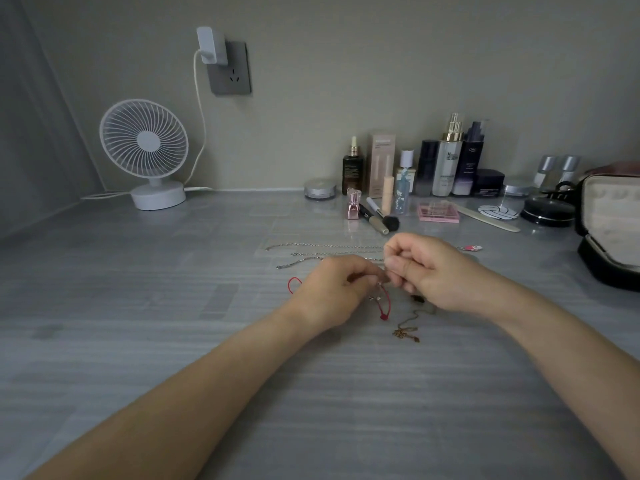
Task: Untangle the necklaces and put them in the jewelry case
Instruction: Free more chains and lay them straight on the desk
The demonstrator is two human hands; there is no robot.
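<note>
My left hand (pixel 334 292) and my right hand (pixel 426 271) meet over the grey tabletop, both pinching a red cord necklace (pixel 384 304) where it knots with a thin chain. A loop of the red cord shows left of my left hand. A gold chain necklace (pixel 406 332) lies loose just below my right hand. Three silver chains (pixel 311 252) lie stretched out in rows behind my hands; one ends in a red pendant (pixel 470 248). The open jewelry case (pixel 611 216), black outside with a cream lining, stands at the right edge.
Cosmetic bottles (pixel 446 168), a pink palette (pixel 438 212), a makeup brush (pixel 382 218) and compacts crowd the back right of the table (pixel 173 341). A white desk fan (pixel 145 150) stands at the back left, its cable running to a wall socket (pixel 228 69).
</note>
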